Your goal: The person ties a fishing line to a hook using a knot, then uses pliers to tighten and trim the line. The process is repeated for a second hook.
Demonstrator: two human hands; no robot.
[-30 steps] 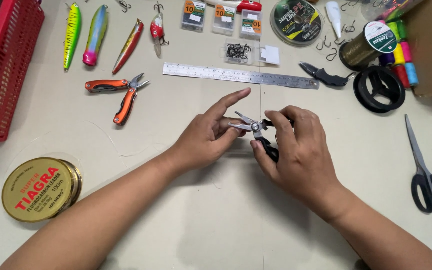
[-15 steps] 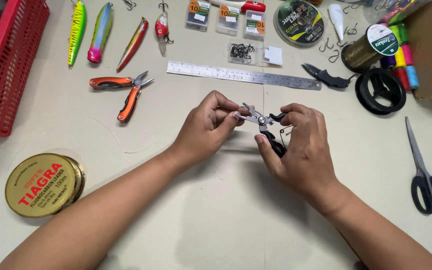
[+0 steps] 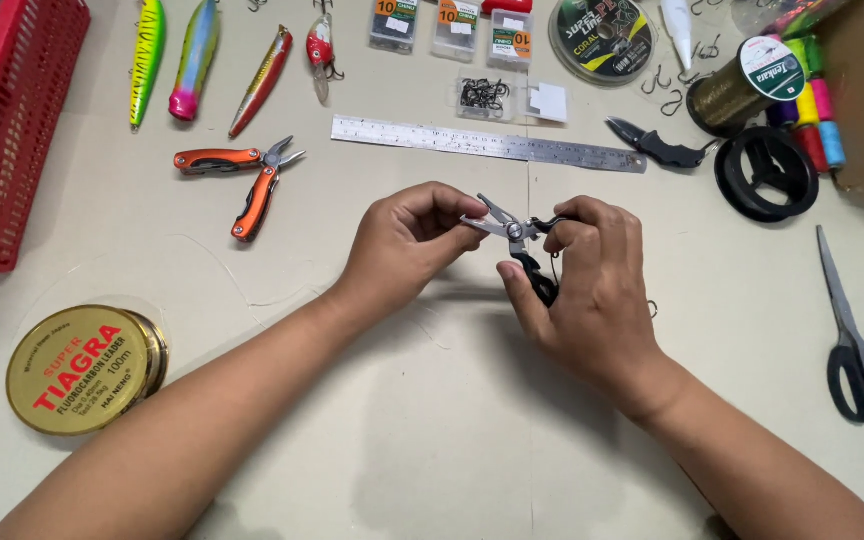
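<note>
Two hands meet at table centre. Left hand (image 3: 407, 245) pinches something too small to identify at the plier tips; right hand (image 3: 592, 290) grips small black-handled pliers (image 3: 517, 240). Judged mid-step: tip work unfinished.

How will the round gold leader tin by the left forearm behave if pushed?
The gold tin lies flat on its wide face, so it would probably slide, not roll or tip. Its metal-looking shell likely stays rigid. Smooth sides may be slippery to pinch off the table.
</note>
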